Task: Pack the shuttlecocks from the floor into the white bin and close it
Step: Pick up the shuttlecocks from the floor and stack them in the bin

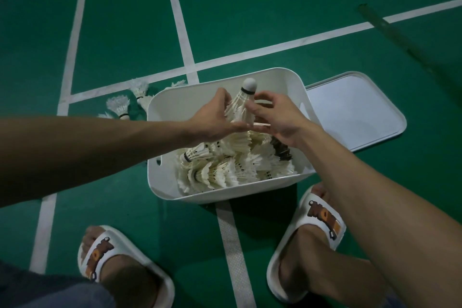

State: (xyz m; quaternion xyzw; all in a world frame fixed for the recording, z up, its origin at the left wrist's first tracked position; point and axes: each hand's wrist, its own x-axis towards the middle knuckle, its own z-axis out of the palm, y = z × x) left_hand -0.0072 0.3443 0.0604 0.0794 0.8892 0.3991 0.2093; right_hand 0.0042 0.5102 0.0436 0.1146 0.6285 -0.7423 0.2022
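— How far had the packing been taken, seen from the head camera?
— The white bin (pixel 175 107) under the hands was largely filled with packed shuttlecocks (pixel 225 170). A few loose shuttlecocks (pixel 118 105) were left on the floor beyond the left hand (pixel 215 117), and the lid (pixel 350 112) lay unfitted past the right hand (pixel 277 117).
— And the hands?
— An upright shuttlecock (pixel 243 97) was held between them over the bin, the fingers of both curled narrowly round its feathers.

— Where are the hands?
— Over the white rectangular plastic bin (pixel 200 92). The left hand (pixel 215 117) and right hand (pixel 277 120) grip a nested stack of white feather shuttlecocks (pixel 243 97), cork end up.
— Around the bin?
— The flat white lid (pixel 355 110) lies just right of it. Loose white shuttlecocks (pixel 118 105) lie on the green floor (pixel 250 20) by its far-left corner.
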